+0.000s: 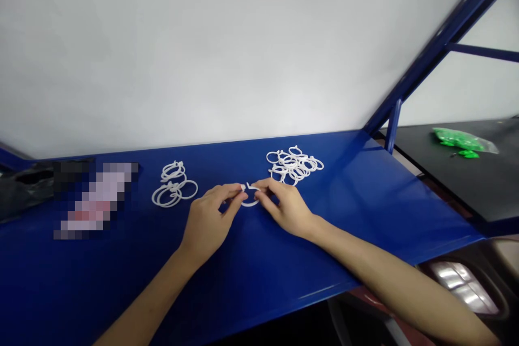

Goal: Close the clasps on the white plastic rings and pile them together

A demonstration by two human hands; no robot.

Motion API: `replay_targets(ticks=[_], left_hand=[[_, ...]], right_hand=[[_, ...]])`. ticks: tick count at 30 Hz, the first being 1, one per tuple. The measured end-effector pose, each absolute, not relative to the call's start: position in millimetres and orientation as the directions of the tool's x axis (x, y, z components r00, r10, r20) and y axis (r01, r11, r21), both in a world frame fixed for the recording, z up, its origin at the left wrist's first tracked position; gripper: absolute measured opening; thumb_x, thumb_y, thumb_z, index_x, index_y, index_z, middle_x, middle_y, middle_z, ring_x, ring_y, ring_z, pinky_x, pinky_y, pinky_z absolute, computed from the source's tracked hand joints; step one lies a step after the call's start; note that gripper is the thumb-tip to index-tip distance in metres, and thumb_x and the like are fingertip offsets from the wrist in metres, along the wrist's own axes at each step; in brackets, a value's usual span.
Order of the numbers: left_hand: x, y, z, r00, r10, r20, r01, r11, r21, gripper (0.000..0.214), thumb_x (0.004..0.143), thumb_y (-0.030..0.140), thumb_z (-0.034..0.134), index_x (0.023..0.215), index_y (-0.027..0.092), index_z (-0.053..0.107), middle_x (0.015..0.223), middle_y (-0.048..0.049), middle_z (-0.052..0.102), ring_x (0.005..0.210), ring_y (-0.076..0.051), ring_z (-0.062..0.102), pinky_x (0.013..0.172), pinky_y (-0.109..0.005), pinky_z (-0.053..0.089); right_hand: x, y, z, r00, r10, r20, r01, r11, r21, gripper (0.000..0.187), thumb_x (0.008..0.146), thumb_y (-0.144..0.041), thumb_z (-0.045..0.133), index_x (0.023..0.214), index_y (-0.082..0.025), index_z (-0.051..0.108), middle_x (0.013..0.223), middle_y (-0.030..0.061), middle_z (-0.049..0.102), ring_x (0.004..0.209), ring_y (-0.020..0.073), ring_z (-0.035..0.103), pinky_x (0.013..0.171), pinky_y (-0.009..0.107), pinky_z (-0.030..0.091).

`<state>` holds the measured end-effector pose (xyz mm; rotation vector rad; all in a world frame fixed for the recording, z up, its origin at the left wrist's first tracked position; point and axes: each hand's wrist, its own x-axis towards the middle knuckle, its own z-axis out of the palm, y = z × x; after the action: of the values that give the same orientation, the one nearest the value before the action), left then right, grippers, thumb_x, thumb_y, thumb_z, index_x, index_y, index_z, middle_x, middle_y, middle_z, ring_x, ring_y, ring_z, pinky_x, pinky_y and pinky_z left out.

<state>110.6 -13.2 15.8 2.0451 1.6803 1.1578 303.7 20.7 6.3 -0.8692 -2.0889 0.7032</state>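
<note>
Between my hands is a white plastic ring [250, 205], of the kind used on shower curtains, with a gap at its top. My left hand [211, 216] pinches one end of it between thumb and fingers. The other side, near the pointed end, is gripped by my right hand [286, 206]. Fingers partly hide the ring's sides. To the left lies a small group of similar white rings [173, 186]. A larger pile of white rings [298, 165] sits behind my right hand, several of them overlapping.
The blue tabletop [259, 259] meets a pale wall [203, 54] at the back. At left lie a black plastic bag [24, 189] and a pixelated item [99, 194]. Blue frame bars [430, 59] rise at right; beyond them, a dark table [446, 184] bears a bag of green pieces [460, 139].
</note>
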Motion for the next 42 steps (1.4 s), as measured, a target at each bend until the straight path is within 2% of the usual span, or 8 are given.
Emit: replay_targets(ticks=[3, 7, 14, 17, 21, 26, 33, 42], left_hand=[[113, -15, 15, 0.038, 0.915, 0.401, 0.659, -0.324, 0.679, 0.014, 0.093, 0.033, 0.061, 0.088, 0.024, 0.07, 0.083, 0.0029, 0.077, 0.079, -0.016, 0.073, 0.073, -0.026, 0.054], [113, -15, 7, 0.064, 0.883, 0.465, 0.658, -0.388, 0.646, 0.015, 0.093, 0.024, 0.059, 0.08, 0.024, 0.067, 0.077, 0.0045, 0.074, 0.076, -0.014, 0.072, 0.072, -0.024, 0.052], [108, -9, 2, 0.161, 0.852, 0.499, 0.703, -0.454, 0.547, 0.014, 0.095, 0.029, 0.057, 0.089, 0.023, 0.067, 0.084, 0.0012, 0.074, 0.078, -0.015, 0.069, 0.075, -0.027, 0.052], [95, 0, 7, 0.197, 0.855, 0.48, 0.832, -0.405, 0.379, 0.022, 0.098, 0.032, 0.05, 0.1, 0.022, 0.07, 0.091, -0.0038, 0.075, 0.086, -0.022, 0.068, 0.083, -0.036, 0.053], [63, 11, 14, 0.05, 0.891, 0.452, 0.994, -0.089, 0.064, 0.035, 0.094, 0.022, 0.043, 0.117, 0.013, 0.068, 0.11, -0.0156, 0.073, 0.107, -0.037, 0.061, 0.089, -0.052, 0.048], [38, 14, 14, -0.054, 0.947, 0.316, 0.994, 0.081, -0.074, 0.039, 0.088, 0.022, 0.046, 0.118, 0.011, 0.067, 0.116, -0.0201, 0.067, 0.108, -0.041, 0.056, 0.083, -0.052, 0.047], [41, 12, 9, 0.021, 0.97, 0.242, 0.996, 0.0, -0.085, 0.032, 0.094, 0.026, 0.042, 0.107, 0.015, 0.069, 0.107, -0.0167, 0.071, 0.107, -0.039, 0.056, 0.084, -0.052, 0.041], [67, 10, 4, 0.208, 0.942, 0.265, 0.963, -0.244, 0.111, 0.02, 0.095, 0.033, 0.055, 0.1, 0.023, 0.071, 0.104, -0.0066, 0.073, 0.105, -0.031, 0.057, 0.09, -0.051, 0.033]], right_hand=[[306, 22, 5, -0.538, 0.687, 0.488, 0.335, 0.706, -0.624, 0.019, 0.104, -0.023, 0.044, 0.111, -0.018, 0.061, 0.1, 0.0073, 0.07, 0.09, 0.0168, 0.067, 0.082, 0.03, 0.054], [309, 20, 4, -0.635, 0.604, 0.481, 0.375, 0.786, -0.491, 0.024, 0.107, -0.022, 0.039, 0.109, -0.016, 0.062, 0.088, 0.0068, 0.066, 0.077, 0.0156, 0.062, 0.071, 0.027, 0.051], [310, 25, 6, -0.648, 0.57, 0.506, 0.425, 0.821, -0.381, 0.025, 0.106, -0.022, 0.04, 0.113, -0.014, 0.062, 0.093, 0.0092, 0.068, 0.082, 0.0178, 0.063, 0.074, 0.03, 0.053], [318, 40, 10, -0.535, 0.649, 0.54, 0.499, 0.759, -0.418, 0.022, 0.103, -0.022, 0.047, 0.111, -0.016, 0.066, 0.099, 0.0094, 0.068, 0.088, 0.0186, 0.065, 0.078, 0.031, 0.054], [340, 69, 14, -0.27, 0.776, 0.57, 0.687, 0.57, -0.45, 0.019, 0.097, -0.022, 0.055, 0.103, -0.017, 0.072, 0.093, 0.008, 0.067, 0.076, 0.0183, 0.063, 0.072, 0.032, 0.051], [357, 93, 9, -0.114, 0.84, 0.531, 0.779, 0.407, -0.477, 0.02, 0.094, -0.022, 0.059, 0.107, -0.017, 0.072, 0.089, 0.0063, 0.07, 0.079, 0.0207, 0.062, 0.079, 0.035, 0.049], [355, 94, 6, -0.158, 0.818, 0.554, 0.825, 0.418, -0.381, 0.021, 0.097, -0.03, 0.056, 0.099, -0.017, 0.073, 0.093, 0.0095, 0.072, 0.088, 0.025, 0.059, 0.087, 0.041, 0.046], [341, 69, 18, -0.244, 0.749, 0.616, 0.788, 0.523, -0.325, 0.02, 0.098, -0.029, 0.055, 0.101, -0.019, 0.072, 0.094, 0.0088, 0.071, 0.089, 0.026, 0.054, 0.082, 0.04, 0.047]])
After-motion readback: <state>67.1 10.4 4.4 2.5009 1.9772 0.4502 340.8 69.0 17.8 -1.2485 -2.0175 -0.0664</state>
